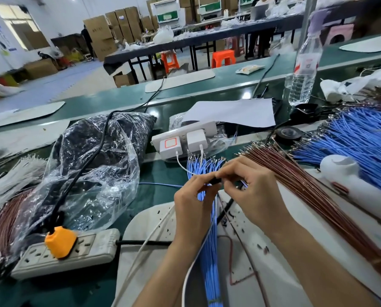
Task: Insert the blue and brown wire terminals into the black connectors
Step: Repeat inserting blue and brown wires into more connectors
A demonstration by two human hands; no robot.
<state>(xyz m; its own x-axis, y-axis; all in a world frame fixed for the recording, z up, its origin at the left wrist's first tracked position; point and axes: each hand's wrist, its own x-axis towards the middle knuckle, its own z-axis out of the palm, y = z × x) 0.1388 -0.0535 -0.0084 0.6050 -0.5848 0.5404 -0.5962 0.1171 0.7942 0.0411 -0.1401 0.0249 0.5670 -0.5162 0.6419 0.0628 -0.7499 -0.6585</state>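
Bright, even light; daylight from the pale window upper left. Wide-angle bending at edges; glare on crinkled clear plastic bag.

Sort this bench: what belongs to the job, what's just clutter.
Job: black connector pinched between left hand and right hand; blue wires beneath them; brown wires at right.
Lying about: water bottle, power strip, white chargers, plastic bag, tape roll, paper sheet.
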